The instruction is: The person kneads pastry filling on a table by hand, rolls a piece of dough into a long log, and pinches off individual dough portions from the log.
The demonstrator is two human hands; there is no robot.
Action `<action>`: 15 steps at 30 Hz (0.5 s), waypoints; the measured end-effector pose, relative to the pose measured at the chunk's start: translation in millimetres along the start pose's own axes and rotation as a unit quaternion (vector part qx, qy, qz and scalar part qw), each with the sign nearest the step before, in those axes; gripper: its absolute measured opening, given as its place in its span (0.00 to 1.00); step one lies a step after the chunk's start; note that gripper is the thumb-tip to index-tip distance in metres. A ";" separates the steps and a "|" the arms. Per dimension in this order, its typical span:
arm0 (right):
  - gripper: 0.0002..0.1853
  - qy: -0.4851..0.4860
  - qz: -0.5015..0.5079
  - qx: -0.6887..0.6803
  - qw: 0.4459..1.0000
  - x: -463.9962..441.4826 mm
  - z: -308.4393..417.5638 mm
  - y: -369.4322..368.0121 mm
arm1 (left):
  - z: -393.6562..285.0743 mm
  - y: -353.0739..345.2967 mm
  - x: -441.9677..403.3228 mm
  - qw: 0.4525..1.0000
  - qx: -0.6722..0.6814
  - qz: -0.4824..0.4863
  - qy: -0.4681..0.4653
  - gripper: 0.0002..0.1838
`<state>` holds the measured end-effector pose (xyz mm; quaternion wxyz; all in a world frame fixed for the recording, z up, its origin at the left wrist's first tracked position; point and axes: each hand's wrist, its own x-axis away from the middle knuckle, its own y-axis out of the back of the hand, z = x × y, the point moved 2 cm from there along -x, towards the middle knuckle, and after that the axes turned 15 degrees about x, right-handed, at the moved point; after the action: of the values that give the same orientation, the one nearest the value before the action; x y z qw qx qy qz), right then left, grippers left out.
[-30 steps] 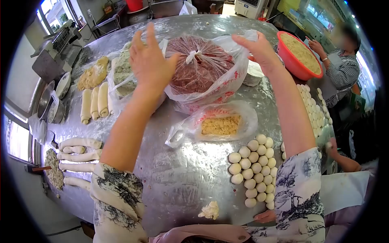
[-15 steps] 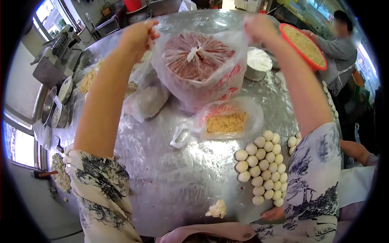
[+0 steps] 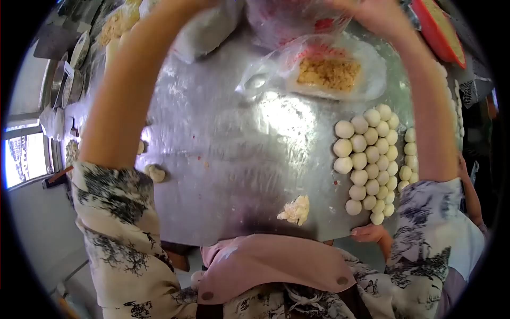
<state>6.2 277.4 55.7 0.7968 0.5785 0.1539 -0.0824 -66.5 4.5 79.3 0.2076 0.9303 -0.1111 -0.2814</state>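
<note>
At the top edge, a sliver of my left hand (image 3: 201, 3) shows beside a whitish plastic bag (image 3: 210, 32); its fingers are cut off by the frame. My right hand (image 3: 374, 15) is blurred at the upper right, against the large plastic bag (image 3: 295, 24) with red print. Its fingertips run out of view, so its grip is unclear. Below that bag lies a smaller clear plastic bag (image 3: 366, 80) around a yellow crumbly block (image 3: 329, 73). Rows of round dough balls (image 3: 373, 154) sit on the metal table (image 3: 223, 138). A ragged dough scrap (image 3: 295, 210) lies near the front edge.
A red basin (image 3: 438, 32) stands at the upper right. Another person's hand (image 3: 369, 233) rests at the table's front edge, right of me. More dough balls (image 3: 410, 149) lie beside my right forearm, and a dough lump (image 3: 155, 173) beside my left sleeve. Metal bowls (image 3: 74, 87) stand far left.
The view has tilted down, so the table contents appear higher and the top of the big bag is out of frame. Both hands have moved to the top edge. My pink apron now shows.
</note>
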 end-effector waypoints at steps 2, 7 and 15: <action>0.57 0.014 -0.050 0.044 0.998 8.6 -2.5 -21.9 | -1.0 -17.1 13.7 0.995 -0.003 0.042 0.094 0.40; 0.51 -0.032 -0.086 0.029 0.995 16.6 17.3 -46.6 | 34.1 -58.5 17.2 0.954 0.163 -0.053 0.245 0.58; 0.61 -0.117 -0.001 -0.009 0.993 1.4 14.4 -47.6 | 27.2 -73.9 -4.2 0.924 0.293 -0.054 0.241 0.63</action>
<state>-5.0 248.8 16.6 0.8142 0.5578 0.0606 -0.1493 -78.7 62.7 27.6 -0.0695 0.9938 -0.0852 -0.0140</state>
